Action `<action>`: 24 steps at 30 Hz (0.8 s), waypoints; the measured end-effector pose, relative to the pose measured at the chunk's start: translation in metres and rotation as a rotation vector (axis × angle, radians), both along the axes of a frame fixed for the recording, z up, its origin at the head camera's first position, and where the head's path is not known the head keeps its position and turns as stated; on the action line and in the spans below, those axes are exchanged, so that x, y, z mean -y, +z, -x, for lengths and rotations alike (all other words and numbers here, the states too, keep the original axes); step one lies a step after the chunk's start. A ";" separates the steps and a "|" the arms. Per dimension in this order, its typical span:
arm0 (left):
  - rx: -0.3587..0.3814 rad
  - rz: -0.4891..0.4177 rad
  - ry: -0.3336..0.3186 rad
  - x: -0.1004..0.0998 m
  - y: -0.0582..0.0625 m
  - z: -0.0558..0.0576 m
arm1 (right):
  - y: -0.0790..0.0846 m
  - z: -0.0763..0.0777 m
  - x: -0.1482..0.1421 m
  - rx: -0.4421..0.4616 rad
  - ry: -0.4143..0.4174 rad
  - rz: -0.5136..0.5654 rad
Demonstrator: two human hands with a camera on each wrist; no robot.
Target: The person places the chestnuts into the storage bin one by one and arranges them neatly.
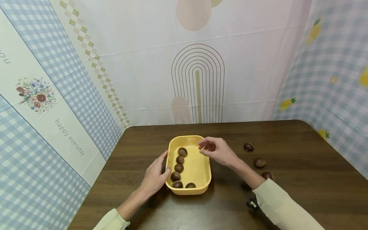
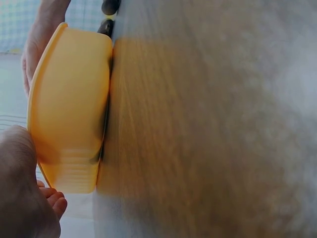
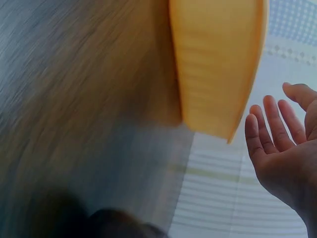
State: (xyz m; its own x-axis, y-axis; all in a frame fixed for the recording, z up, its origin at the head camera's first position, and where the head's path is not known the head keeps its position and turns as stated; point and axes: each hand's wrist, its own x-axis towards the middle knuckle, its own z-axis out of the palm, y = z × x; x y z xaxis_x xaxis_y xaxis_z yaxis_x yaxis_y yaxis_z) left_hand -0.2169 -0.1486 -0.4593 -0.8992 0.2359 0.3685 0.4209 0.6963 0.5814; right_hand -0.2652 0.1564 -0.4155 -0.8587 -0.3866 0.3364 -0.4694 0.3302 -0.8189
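A yellow rectangular tray [image 1: 198, 172] stands on the table with several brown chestnuts [image 1: 179, 168] in it, most in a line along its left side. My left hand [image 1: 154, 175] grips the tray's left wall, thumb over the rim and fingers along the outside; the left wrist view shows this hand [image 2: 22, 183] at the tray's edge too. Above the far right rim hovers my right hand [image 1: 217, 149], fingers loosely bent and nothing in them. In the right wrist view that hand [image 3: 282, 144] has its fingers spread apart, beside the tray wall [image 3: 218, 64].
On the dark wooden table [image 1: 230, 204], right of the tray, lie more chestnuts [image 1: 260, 162], one of them partly behind the right forearm. A patterned cloth [image 1: 143, 80] hangs behind the table, with checked cloth on both sides.
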 end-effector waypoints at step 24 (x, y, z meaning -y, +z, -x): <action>0.012 -0.006 0.003 0.001 0.002 -0.001 | -0.021 0.023 -0.090 0.027 -0.310 0.051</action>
